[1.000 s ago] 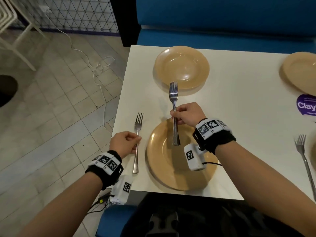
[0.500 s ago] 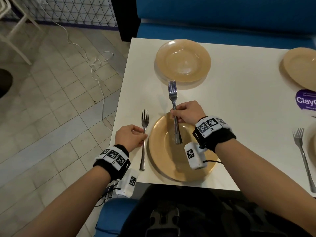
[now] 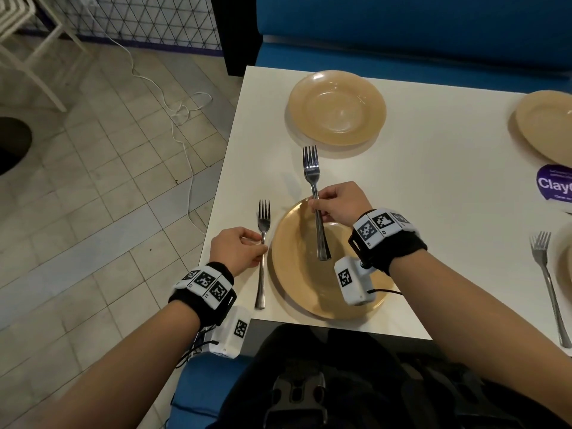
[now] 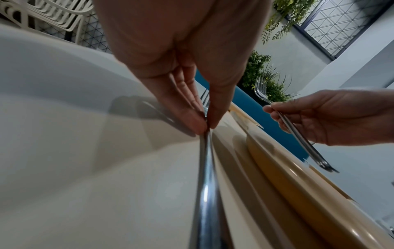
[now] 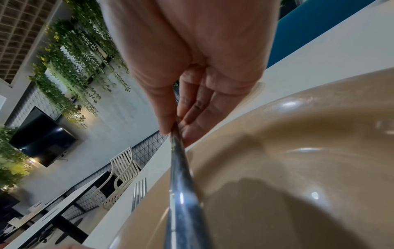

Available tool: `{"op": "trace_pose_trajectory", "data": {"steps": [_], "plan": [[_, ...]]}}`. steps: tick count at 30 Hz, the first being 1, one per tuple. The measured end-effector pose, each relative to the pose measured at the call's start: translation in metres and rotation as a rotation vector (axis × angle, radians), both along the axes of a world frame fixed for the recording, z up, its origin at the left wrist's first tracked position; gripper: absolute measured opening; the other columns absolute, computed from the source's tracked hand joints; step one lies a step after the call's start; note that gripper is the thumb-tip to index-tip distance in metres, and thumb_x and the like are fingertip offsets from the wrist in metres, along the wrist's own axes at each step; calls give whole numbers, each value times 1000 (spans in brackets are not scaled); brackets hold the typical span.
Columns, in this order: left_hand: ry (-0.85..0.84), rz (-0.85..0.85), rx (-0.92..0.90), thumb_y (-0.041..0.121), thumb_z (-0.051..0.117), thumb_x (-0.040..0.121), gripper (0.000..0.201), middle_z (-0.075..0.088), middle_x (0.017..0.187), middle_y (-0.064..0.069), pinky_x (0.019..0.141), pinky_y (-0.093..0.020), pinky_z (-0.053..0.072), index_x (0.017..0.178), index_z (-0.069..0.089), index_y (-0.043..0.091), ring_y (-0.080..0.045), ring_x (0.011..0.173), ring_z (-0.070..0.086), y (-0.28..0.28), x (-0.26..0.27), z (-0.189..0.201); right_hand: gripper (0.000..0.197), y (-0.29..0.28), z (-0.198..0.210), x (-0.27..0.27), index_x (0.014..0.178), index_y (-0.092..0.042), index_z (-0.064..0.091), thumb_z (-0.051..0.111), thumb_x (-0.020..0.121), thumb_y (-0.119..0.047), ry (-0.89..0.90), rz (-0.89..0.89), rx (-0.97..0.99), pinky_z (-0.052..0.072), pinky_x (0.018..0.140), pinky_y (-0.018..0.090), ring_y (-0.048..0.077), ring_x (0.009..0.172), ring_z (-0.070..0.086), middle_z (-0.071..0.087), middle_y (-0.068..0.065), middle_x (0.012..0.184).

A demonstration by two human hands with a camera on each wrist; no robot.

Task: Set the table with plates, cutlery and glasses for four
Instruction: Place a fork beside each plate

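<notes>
A tan plate (image 3: 297,274) sits at the near edge of the white table (image 3: 433,187). My left hand (image 3: 238,249) pinches the handle of a steel fork (image 3: 263,243) that lies on the table just left of this plate; the left wrist view shows thumb and fingers closed on the fork handle (image 4: 205,168). My right hand (image 3: 337,202) pinches a second fork (image 3: 312,181) by its handle, held above the plate with tines pointing away; its handle (image 5: 181,185) runs over the plate (image 5: 298,168). A second plate (image 3: 337,106) sits at the far side.
A third plate (image 3: 548,125) lies at the far right, with a purple sticker (image 3: 554,184) below it. Another fork (image 3: 548,283) lies on the table at the right edge. A blue bench (image 3: 402,35) runs behind the table. Tiled floor with a white cable (image 3: 182,119) lies left.
My left hand slid its fork rightward until it lies close beside the near plate. The right hand kept its fork held over the plate.
</notes>
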State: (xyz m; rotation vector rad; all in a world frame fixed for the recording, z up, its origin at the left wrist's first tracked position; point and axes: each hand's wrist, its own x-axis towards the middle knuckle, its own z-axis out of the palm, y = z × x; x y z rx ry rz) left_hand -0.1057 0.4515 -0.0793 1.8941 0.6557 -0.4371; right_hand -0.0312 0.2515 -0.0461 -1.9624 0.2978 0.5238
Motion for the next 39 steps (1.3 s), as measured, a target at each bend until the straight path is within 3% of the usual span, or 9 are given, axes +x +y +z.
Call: {"op": "trace_pose_trajectory", "data": {"steps": [7, 20, 23, 27, 29, 32, 35, 37, 39], "plan": [[0, -5, 2, 3, 77, 73, 16, 69, 74, -9, 67, -31, 60, 84, 67, 10, -20, 65, 68, 0, 0, 0, 14, -4, -2, -1, 94, -4, 71, 69, 83, -11, 7, -8, -2, 55, 65, 22, 11, 62, 61, 69, 11, 84], [-16, -34, 47, 4, 77, 73, 16, 71, 78, -11, 69, -32, 60, 84, 68, 12, -21, 69, 69, 1, 1, 0, 12, -3, 0, -2, 94, -6, 71, 68, 84, -11, 6, 15, -3, 55, 67, 22, 17, 70, 64, 69, 13, 88], [-75, -34, 88, 10, 73, 75, 13, 71, 75, -5, 72, -31, 60, 87, 68, 13, -17, 62, 68, 2, 7, 6, 13, -4, 1, 0, 95, -6, 71, 68, 84, -12, 5, 16, 2, 56, 69, 23, 16, 70, 64, 70, 12, 89], [-182, -21, 93, 16, 69, 76, 9, 69, 67, 5, 81, -36, 58, 80, 66, 24, -16, 69, 71, 1, 34, 20, 13, -4, 8, 3, 96, -5, 70, 67, 85, -11, -26, 3, 40, 56, 69, 21, 16, 72, 64, 68, 9, 84], [-237, -50, 79, 20, 66, 78, 10, 69, 68, 7, 82, -34, 57, 86, 68, 24, -15, 74, 71, -7, 51, 28, 13, -5, 13, 7, 97, -6, 70, 67, 85, -12, -50, -11, 53, 56, 67, 18, 14, 72, 64, 67, 4, 78], [-285, -141, -29, 24, 61, 87, 16, 69, 86, 1, 79, -31, 57, 102, 65, 19, -14, 76, 69, -37, 74, 46, 14, -10, 24, 15, 99, -7, 70, 66, 86, -13, -106, -37, 73, 52, 57, 12, 8, 70, 64, 66, -2, 74], [-244, -279, -200, 29, 45, 98, 23, 67, 106, -11, 82, -32, 56, 113, 59, 16, -19, 83, 65, -81, 91, 62, 4, -23, 35, 26, 85, -16, 70, 67, 85, -14, -178, -89, 80, 58, 68, 26, 19, 78, 68, 68, 4, 78], [-186, -350, -332, 33, 34, 102, 30, 68, 100, -12, 75, -29, 56, 108, 58, 15, -21, 81, 66, -108, 94, 71, 16, -35, 39, 33, 72, -23, 67, 67, 83, -13, -228, -121, 64, 58, 76, 41, 27, 78, 68, 69, 10, 80], [-139, -388, -451, 37, 29, 103, 40, 69, 84, -6, 66, -26, 56, 96, 61, 14, -18, 69, 67, -135, 98, 75, 21, -57, 45, 39, 66, -25, 65, 67, 83, -12, -251, -181, 53, 58, 76, 41, 26, 72, 65, 67, 9, 74]]}}
